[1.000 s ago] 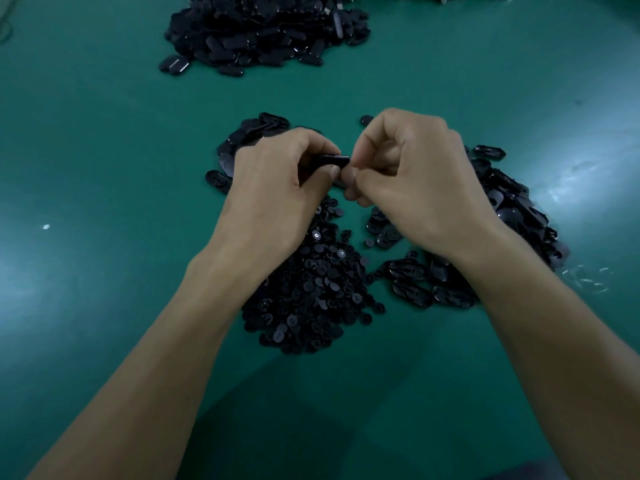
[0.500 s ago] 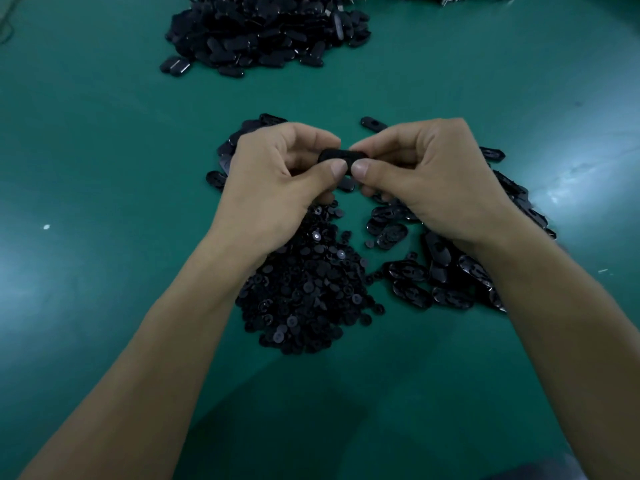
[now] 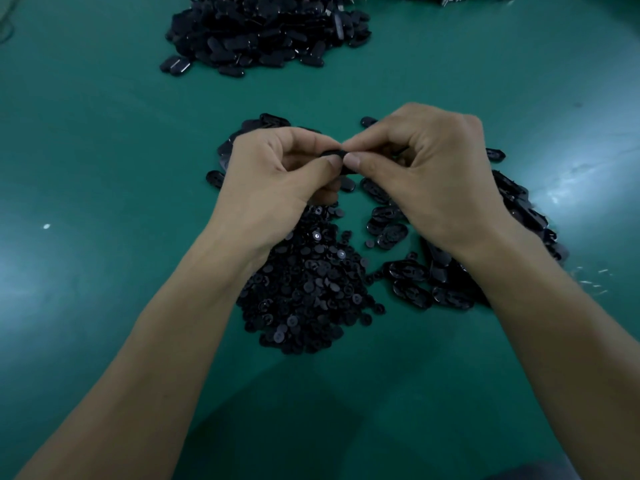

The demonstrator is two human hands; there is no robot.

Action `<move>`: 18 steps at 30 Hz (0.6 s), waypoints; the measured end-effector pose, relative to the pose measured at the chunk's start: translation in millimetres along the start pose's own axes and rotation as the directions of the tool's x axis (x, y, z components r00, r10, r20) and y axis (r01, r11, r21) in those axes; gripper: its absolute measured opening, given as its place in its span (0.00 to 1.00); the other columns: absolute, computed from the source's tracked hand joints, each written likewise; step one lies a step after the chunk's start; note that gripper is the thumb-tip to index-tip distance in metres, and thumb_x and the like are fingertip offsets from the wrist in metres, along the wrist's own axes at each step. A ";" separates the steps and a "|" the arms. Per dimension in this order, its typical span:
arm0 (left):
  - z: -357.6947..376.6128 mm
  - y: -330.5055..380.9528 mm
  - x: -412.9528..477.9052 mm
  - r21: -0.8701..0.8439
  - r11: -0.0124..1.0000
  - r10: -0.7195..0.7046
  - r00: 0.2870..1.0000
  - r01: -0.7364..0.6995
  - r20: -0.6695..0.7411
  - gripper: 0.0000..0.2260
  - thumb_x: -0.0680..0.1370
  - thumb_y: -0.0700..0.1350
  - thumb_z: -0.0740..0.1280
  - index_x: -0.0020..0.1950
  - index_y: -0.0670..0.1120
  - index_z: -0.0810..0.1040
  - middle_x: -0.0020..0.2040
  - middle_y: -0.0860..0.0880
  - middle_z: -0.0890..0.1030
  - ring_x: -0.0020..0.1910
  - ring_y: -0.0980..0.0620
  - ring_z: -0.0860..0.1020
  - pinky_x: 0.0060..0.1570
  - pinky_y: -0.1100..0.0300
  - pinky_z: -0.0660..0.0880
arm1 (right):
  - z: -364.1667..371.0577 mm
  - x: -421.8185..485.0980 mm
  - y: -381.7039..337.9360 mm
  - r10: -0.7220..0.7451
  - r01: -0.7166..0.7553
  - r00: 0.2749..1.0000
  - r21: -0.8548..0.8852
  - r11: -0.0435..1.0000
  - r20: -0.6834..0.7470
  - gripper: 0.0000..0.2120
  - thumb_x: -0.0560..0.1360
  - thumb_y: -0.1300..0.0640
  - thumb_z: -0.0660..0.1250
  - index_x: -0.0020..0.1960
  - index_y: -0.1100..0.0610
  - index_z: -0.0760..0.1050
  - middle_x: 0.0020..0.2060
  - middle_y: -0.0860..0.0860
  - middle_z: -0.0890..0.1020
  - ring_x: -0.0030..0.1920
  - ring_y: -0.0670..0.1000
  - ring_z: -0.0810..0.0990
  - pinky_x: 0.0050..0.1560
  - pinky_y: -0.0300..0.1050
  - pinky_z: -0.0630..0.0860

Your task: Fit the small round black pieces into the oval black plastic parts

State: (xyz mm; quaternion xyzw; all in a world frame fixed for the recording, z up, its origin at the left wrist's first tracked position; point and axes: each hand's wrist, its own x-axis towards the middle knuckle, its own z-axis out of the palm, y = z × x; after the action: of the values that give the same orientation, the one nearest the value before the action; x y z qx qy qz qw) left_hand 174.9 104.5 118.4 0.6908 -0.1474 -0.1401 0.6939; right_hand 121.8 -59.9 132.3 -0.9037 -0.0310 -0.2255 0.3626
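Black oval part (image 3: 333, 154), long axis sideways

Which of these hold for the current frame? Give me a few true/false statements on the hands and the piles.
1. The left hand and the right hand both pinch one oval part between them. True.
2. The pile of round pieces lies near the person, partly under the left wrist. True.
3. Only one heap of oval pieces is in view. False: a far pile lies at the top of the view, and loose oval parts lie under and beside the right hand.
4. The right hand is idle, with straight fingers. False: its fingers are curled and its thumb and fingertips pinch the oval part.
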 end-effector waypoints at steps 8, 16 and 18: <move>4.1 -0.2 -1.1 -0.025 1.000 0.016 0.999 -0.017 -0.049 0.05 0.78 0.34 0.71 0.49 0.42 0.83 0.37 0.49 0.86 0.36 0.54 0.85 0.42 0.61 0.82 | 6.6 -4.5 -7.9 0.064 -0.067 0.994 -0.030 0.997 -0.086 0.04 0.76 0.56 0.74 0.49 0.49 0.85 0.42 0.43 0.82 0.43 0.39 0.79 0.46 0.28 0.72; 4.0 0.3 -1.7 0.004 0.998 0.064 0.995 -0.064 -0.080 0.06 0.77 0.33 0.72 0.49 0.43 0.83 0.38 0.49 0.87 0.37 0.53 0.86 0.41 0.62 0.82 | 6.2 -2.7 -7.0 0.220 -0.207 0.974 0.181 0.961 -0.054 0.03 0.76 0.59 0.73 0.47 0.51 0.83 0.39 0.45 0.85 0.40 0.44 0.84 0.46 0.43 0.82; 4.1 0.6 -1.7 -0.001 0.998 0.070 0.994 -0.070 -0.084 0.06 0.77 0.33 0.72 0.48 0.44 0.84 0.38 0.48 0.87 0.37 0.52 0.86 0.42 0.61 0.82 | 6.0 -1.8 -6.3 0.240 -0.227 0.970 0.189 0.955 -0.045 0.03 0.77 0.59 0.73 0.47 0.51 0.83 0.39 0.46 0.85 0.40 0.46 0.84 0.46 0.46 0.82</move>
State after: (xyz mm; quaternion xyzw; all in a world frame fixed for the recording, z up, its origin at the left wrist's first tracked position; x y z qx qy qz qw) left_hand 171.7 101.4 119.0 0.6892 -0.1420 -0.0868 0.7052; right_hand 121.1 -51.1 131.8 -0.8559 0.0677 -0.2075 0.4687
